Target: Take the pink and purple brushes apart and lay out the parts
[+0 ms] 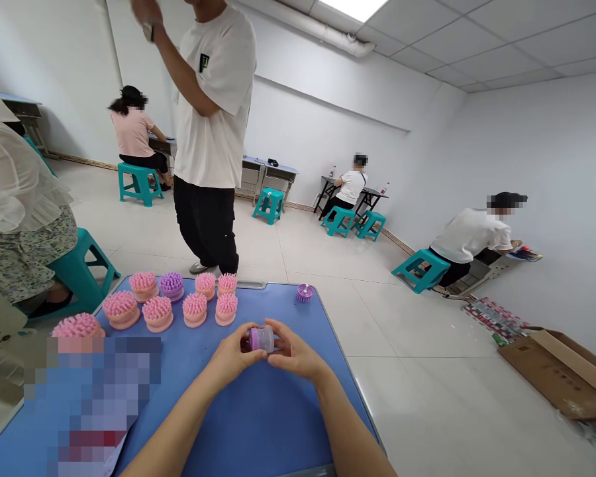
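Observation:
Over the middle of the blue table, my left hand (234,354) grips the purple end of a small clear plastic container (265,340), which lies on its side in my fingers. My right hand (295,352) curls round the clear end, thumb below and fingers above and behind; its fingertips are partly hidden. Beyond my hands, near the far right corner, sits a purple bristled piece (304,293). To the left stand several pink bristle brushes (195,310) in rows, with one purple bristle brush (171,286) among them.
A blurred-out sheet (104,404) covers the left of the blue table (263,424). Just past the table stands a person in a white shirt (213,99); another sits close by on the left. Others sit on green stools (338,220). A cardboard box (561,371) lies on the right floor.

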